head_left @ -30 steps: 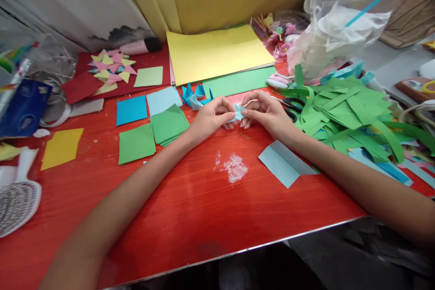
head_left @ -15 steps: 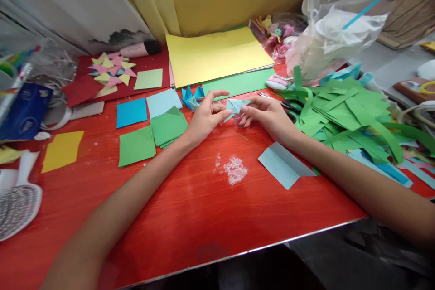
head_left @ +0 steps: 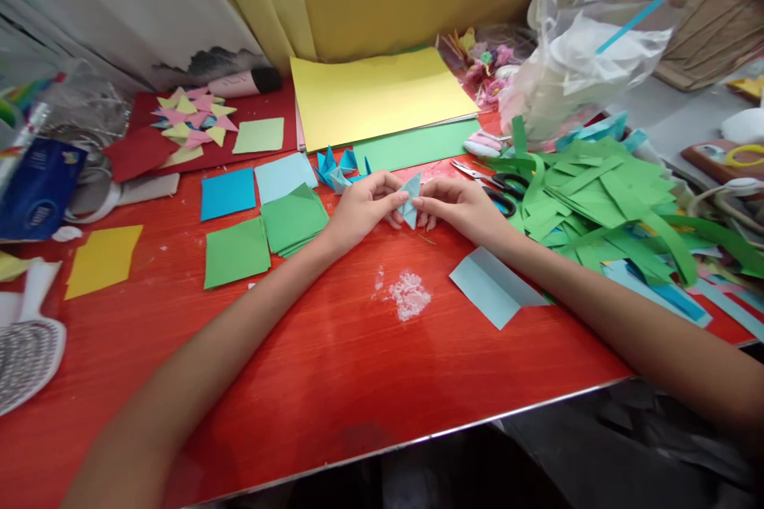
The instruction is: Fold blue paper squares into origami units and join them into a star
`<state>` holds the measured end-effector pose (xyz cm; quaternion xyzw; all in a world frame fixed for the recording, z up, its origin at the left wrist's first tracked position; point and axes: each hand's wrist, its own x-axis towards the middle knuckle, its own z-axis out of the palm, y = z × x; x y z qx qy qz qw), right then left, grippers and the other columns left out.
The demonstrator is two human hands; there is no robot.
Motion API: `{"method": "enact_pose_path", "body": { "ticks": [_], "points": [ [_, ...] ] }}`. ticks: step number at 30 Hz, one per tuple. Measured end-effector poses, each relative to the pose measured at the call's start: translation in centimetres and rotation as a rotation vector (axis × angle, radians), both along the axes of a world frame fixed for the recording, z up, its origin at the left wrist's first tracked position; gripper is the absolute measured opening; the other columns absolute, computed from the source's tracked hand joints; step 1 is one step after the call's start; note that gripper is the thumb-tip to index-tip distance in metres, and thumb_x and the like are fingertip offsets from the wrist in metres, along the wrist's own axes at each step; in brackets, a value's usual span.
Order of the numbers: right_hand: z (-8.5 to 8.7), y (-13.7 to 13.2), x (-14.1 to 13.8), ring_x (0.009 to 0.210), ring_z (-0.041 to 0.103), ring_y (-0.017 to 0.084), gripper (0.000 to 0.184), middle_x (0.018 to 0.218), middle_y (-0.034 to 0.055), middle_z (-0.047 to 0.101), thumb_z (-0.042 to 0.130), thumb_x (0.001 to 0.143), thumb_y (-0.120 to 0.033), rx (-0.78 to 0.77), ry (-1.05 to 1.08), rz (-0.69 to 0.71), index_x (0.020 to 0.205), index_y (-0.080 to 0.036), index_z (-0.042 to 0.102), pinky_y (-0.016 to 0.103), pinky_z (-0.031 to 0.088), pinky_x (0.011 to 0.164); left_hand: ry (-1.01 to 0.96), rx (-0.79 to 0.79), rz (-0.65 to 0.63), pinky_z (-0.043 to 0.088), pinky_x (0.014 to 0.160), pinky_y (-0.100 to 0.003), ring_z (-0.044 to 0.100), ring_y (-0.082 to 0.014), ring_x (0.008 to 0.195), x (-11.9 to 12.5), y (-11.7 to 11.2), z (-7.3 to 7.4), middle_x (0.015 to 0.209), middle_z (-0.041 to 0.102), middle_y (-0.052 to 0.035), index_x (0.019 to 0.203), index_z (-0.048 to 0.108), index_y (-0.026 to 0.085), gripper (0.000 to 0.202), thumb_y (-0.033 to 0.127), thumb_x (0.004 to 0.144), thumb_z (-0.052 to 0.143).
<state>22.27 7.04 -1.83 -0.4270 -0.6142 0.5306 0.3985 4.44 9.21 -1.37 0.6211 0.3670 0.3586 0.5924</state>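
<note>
Between my hands, a little above the red table, is a small folded light-blue paper (head_left: 409, 199), pointed at top and bottom. My left hand (head_left: 371, 209) pinches its left side with thumb and fingers. From the other side my right hand (head_left: 449, 207) grips its right edge. Just behind my left hand lie blue folded paper pieces (head_left: 339, 169) with upright points. A creased light-blue sheet (head_left: 498, 286) rests under my right forearm. Left of my left hand are a stack of green paper squares (head_left: 294, 219), another green square pile (head_left: 237, 252) and a blue square (head_left: 228, 193).
Scissors (head_left: 504, 189) with black handles lie right of my right hand, beside a heap of green paper strips (head_left: 597, 199). Large yellow sheets (head_left: 382, 91) lie at the back. A plastic bag (head_left: 573, 56) stands back right; a hairbrush (head_left: 27, 358) lies at left.
The folded light-blue paper has been turned, from lying sideways to pointing up and down. Both hands have come closer together around it and slightly lower.
</note>
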Motion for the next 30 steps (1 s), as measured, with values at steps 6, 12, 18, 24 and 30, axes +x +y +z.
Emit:
{"method": "enact_pose_path", "body": {
  "ticks": [6,12,18,24,30],
  "points": [
    [0.0,-0.1,0.2,0.051,0.055,0.009,0.025,0.057,-0.0014,0.060,0.069,0.078,-0.037,0.005,-0.001,0.035,0.071,-0.015,0.060,0.023,0.046,0.053,0.056,0.034,0.010,0.047,0.048,-0.017,0.054,-0.0049,0.050,0.0,0.0,0.2,0.064,0.053,0.0039,0.073,0.051,0.014,0.015,0.021,0.081,0.061],
    [0.3,-0.1,0.2,0.054,0.056,0.008,0.024,0.062,-0.0013,0.061,0.070,0.076,-0.039,-0.010,-0.020,0.038,0.075,-0.016,0.065,0.022,0.047,0.056,0.095,0.073,0.023,0.044,0.049,-0.017,0.050,-0.0042,0.048,-0.2,-0.2,0.0,0.061,0.051,0.0042,0.071,0.049,0.014,0.021,0.027,0.085,0.058],
    [0.5,-0.1,0.2,0.053,0.059,0.009,0.025,0.060,-0.0011,0.064,0.076,0.069,-0.039,-0.087,0.037,-0.003,0.070,-0.016,0.067,0.021,0.050,0.056,0.232,0.593,0.149,0.052,0.082,-0.027,0.060,-0.0145,0.100,-0.3,-0.3,-0.4,0.108,0.062,-0.0053,0.106,0.055,0.019,0.023,0.029,0.086,0.059],
    [0.4,-0.1,0.3,0.053,0.061,0.008,0.023,0.059,-0.0005,0.066,0.076,0.069,-0.037,-0.127,0.113,-0.052,0.066,-0.016,0.068,0.020,0.053,0.057,0.426,1.110,0.017,0.029,0.116,-0.045,0.029,-0.0214,0.141,-0.7,0.4,-1.3,0.142,0.048,-0.0030,0.126,0.053,0.028,0.036,0.037,0.090,0.052],
    [0.0,-0.1,0.3,0.056,0.062,0.009,0.016,0.062,-0.0002,0.068,0.077,0.070,-0.033,-0.128,0.169,-0.095,0.068,-0.017,0.071,0.020,0.054,0.058,0.429,0.992,-0.034,0.031,0.113,-0.049,0.037,-0.0239,0.138,-0.6,0.2,-1.4,0.136,0.055,-0.0059,0.131,0.052,0.024,0.044,0.039,0.090,0.053]
  ]
}}
